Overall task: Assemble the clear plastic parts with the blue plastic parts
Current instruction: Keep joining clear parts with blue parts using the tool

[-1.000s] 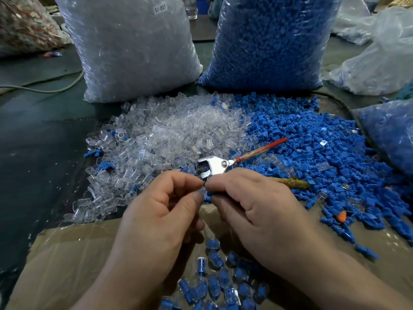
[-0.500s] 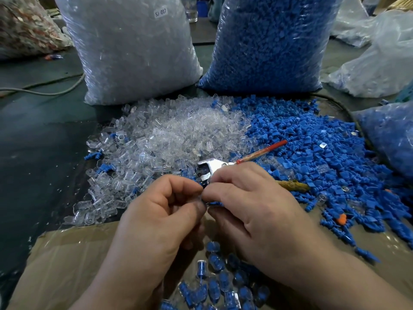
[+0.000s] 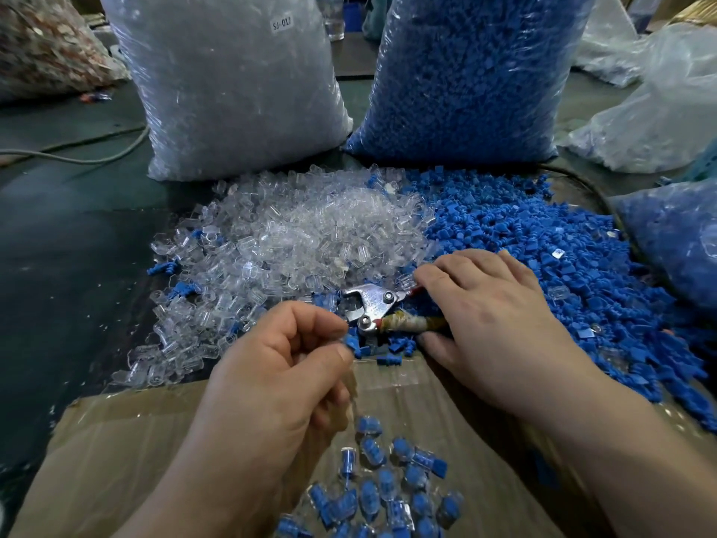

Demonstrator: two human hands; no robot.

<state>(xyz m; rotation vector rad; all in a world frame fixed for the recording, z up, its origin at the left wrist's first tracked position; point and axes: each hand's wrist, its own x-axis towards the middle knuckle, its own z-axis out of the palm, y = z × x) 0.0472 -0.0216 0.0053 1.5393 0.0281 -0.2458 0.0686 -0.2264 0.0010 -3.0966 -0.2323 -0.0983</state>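
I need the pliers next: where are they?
Head view, centre: the pliers lie where the clear pile meets the blue pile, their handles under the right hand.

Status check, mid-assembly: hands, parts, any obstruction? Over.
Left hand pinches a blue part in its fingers. Right hand grips the pliers. Assembled pieces lie in the cardboard box. No obstruction seen.

1 wide-angle camera is riding on the person's head, facing forward and down. It is looking from close above at the left hand [image 3: 271, 366] and right hand [image 3: 492, 316], while the white bag [image 3: 232, 91] and blue bag [image 3: 465, 71] are standing farther off at the top.
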